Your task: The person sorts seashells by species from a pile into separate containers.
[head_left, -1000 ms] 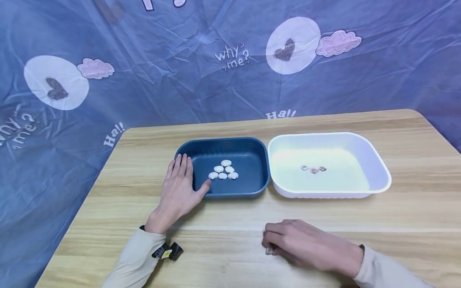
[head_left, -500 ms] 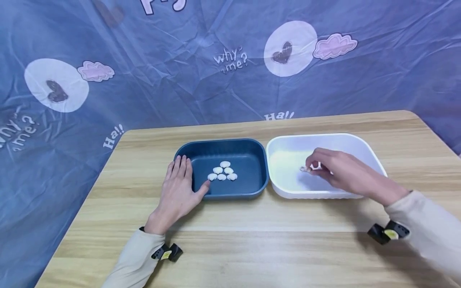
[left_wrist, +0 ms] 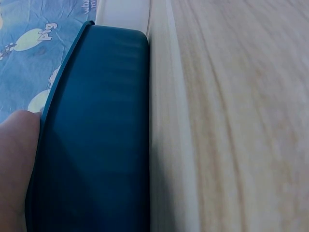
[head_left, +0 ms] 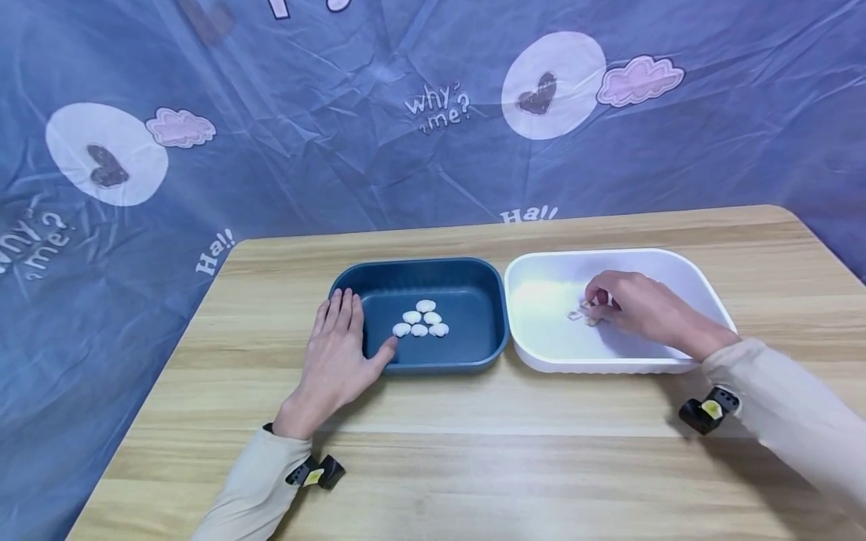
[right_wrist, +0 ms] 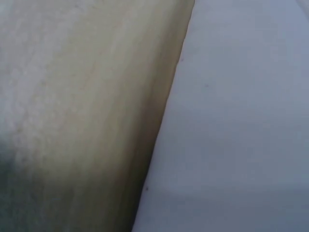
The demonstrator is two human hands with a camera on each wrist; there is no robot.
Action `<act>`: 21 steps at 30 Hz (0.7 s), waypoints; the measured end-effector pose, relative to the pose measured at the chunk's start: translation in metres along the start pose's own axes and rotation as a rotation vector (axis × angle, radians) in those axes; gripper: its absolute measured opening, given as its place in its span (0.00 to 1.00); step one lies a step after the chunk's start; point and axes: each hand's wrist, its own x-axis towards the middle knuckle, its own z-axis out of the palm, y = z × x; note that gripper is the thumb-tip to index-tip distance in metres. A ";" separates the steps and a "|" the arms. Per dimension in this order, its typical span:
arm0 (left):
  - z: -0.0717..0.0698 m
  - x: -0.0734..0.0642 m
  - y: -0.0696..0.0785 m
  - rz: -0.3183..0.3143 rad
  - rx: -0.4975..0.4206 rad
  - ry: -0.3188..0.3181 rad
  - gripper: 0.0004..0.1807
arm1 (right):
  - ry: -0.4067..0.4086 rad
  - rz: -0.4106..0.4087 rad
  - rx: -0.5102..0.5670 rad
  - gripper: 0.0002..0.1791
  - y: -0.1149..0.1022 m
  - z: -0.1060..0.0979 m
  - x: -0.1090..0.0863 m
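Observation:
My left hand (head_left: 338, 353) rests on the left end of the dark blue tray (head_left: 473, 366), fingers stretched over the rim and thumb at the front edge. In the left wrist view part of the hand (left_wrist: 18, 164) shows against the tray's outer wall (left_wrist: 96, 130). Several white seashells (head_left: 425, 318) form a triangle in that tray. Inside the white tray (head_left: 548, 353), my right hand (head_left: 632, 304) pinches a small brownish seashell (head_left: 587, 304) between thumb and fingers, low over the floor. Another small seashell (head_left: 573, 315) lies just left of the fingertips. The hand partly covers the shells there.
The two trays stand side by side on a wooden table (head_left: 433, 481), a blue printed cloth (head_left: 338, 150) hanging behind. In the right wrist view, the white tray's outer wall (right_wrist: 231, 121) fills the right side beside the tabletop (right_wrist: 87, 96).
My right hand has gone from the table in front, with a small seashell in its fingers, up into the white tray, shifting slightly there since. My left hand has stayed on the blue tray.

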 end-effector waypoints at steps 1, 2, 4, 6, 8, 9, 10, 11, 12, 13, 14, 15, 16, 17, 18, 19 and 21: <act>0.000 0.000 0.000 -0.001 0.001 -0.001 0.50 | -0.003 0.008 0.002 0.08 0.000 0.000 0.001; 0.000 0.000 0.000 -0.002 0.002 -0.002 0.50 | -0.010 0.014 0.006 0.08 0.001 0.001 0.001; 0.000 -0.001 -0.001 -0.001 0.004 -0.004 0.51 | -0.024 0.020 0.011 0.08 0.002 0.002 0.001; 0.000 -0.002 -0.001 -0.004 0.004 -0.005 0.51 | -0.032 0.019 0.018 0.08 0.002 0.003 0.002; 0.001 -0.002 -0.001 -0.005 0.002 0.000 0.51 | -0.031 0.013 0.023 0.08 0.003 0.005 0.002; 0.001 -0.002 -0.001 -0.005 0.001 0.002 0.51 | -0.027 0.012 0.024 0.08 0.003 0.006 0.002; 0.001 -0.002 -0.001 -0.004 0.001 0.004 0.50 | -0.023 0.010 0.026 0.08 0.004 0.006 0.002; 0.002 -0.002 -0.001 -0.003 0.002 0.004 0.50 | -0.022 0.011 0.030 0.07 0.004 0.007 0.001; 0.002 -0.002 -0.001 -0.002 0.004 0.002 0.50 | -0.024 0.013 0.032 0.07 0.004 0.007 0.000; 0.002 -0.002 -0.001 -0.001 0.006 -0.002 0.50 | -0.025 0.016 0.035 0.07 0.004 0.008 -0.001; 0.003 -0.002 -0.001 0.001 0.007 -0.008 0.50 | -0.029 0.020 0.038 0.07 0.004 0.009 -0.002; 0.003 -0.002 0.000 0.003 0.008 -0.013 0.50 | -0.032 0.024 0.040 0.07 0.004 0.009 -0.003; 0.004 -0.002 0.000 0.005 0.009 -0.018 0.50 | -0.035 0.028 0.042 0.06 0.004 0.010 -0.004; 0.004 -0.002 0.000 0.006 0.010 -0.023 0.50 | -0.037 0.031 0.046 0.06 0.004 0.010 -0.004; 0.005 -0.003 0.000 0.006 0.009 -0.024 0.50 | -0.037 0.035 0.047 0.06 0.003 0.011 -0.005; 0.005 -0.003 0.000 0.006 0.007 -0.023 0.50 | -0.033 0.036 0.047 0.06 0.003 0.011 -0.006; 0.006 -0.004 -0.001 0.007 0.004 -0.017 0.50 | -0.019 0.036 0.044 0.05 0.002 0.011 -0.006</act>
